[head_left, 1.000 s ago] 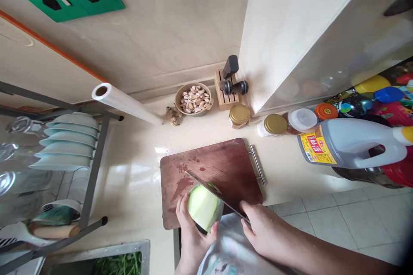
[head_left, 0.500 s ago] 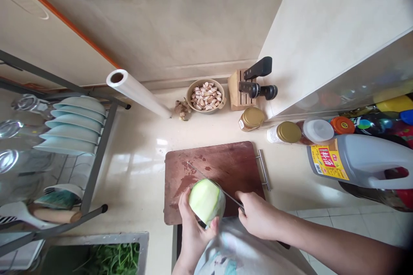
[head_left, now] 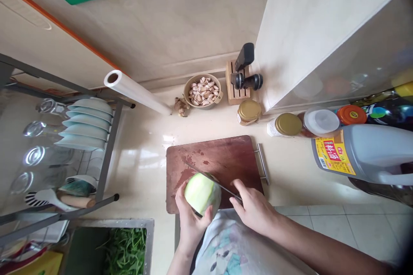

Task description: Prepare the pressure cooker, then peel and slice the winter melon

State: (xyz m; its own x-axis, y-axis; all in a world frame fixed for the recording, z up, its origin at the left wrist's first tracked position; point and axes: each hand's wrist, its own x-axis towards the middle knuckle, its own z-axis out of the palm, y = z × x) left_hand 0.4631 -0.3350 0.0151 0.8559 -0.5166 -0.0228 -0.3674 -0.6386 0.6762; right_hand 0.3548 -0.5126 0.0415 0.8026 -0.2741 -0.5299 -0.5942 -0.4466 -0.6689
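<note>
Gourd, peeled and pale green (head_left: 202, 193), held just above the lower left part of a dark wooden cutting board (head_left: 219, 154), with its long axis hard to fix but seemingly tilted across the view. Left hand (head_left: 191, 225) nearest, cupped under and around the near side, fingers curled up against the flesh. Right hand (head_left: 253, 208) just beside the gourd to the right, fingers somewhat spread over the end of a kitchen knife (head_left: 213, 182), its handle mostly hidden, so the exact grip impossible to tell. Blade running diagonally across the top edge of the gourd and touching it, tip out over the board toward the upper left, heel down toward the right hand. Steel board handle (head_left: 263, 164) off to the right, patterned apron (head_left: 232, 245) just below both hands. Compared with the frame half a second earlier, right fingers looser and more spread, dark handle butt no longer showing beyond the hand, whole scene slightly shifted in view.
</note>
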